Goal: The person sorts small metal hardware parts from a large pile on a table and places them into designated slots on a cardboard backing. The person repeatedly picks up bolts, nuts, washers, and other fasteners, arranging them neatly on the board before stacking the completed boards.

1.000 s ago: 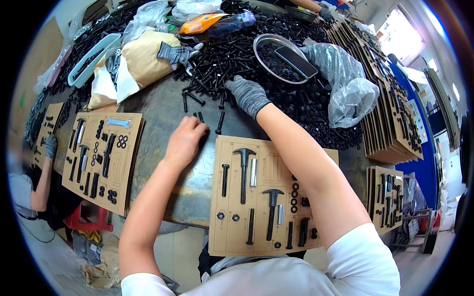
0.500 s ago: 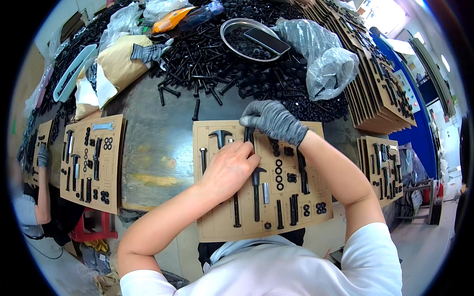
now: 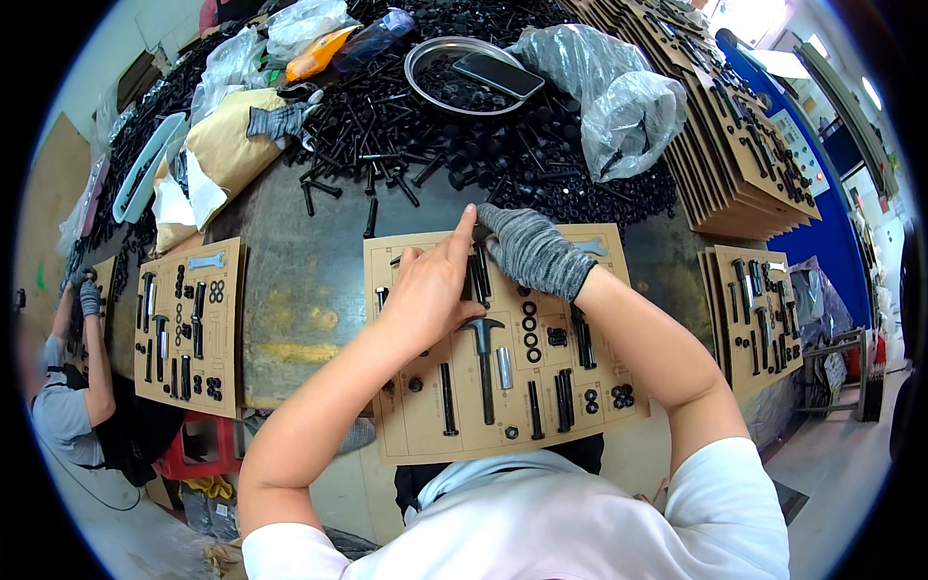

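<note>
Two hands, the bare left hand (image 3: 425,295) and knit-gloved right hand (image 3: 535,253), lie close together near 12 o'clock on the cardboard hardware board (image 3: 404,430); whether either grips the black bolts (image 3: 482,274) between them cannot be told. Their closeness presumably steadies slender parts; spaced rows apparently ease counting. The left hand obscures the 11 o'clock area. Beyond, at 1 o'clock, a crumpled plastic bag (image 3: 633,116) crowds the table (image 3: 290,300).
</note>
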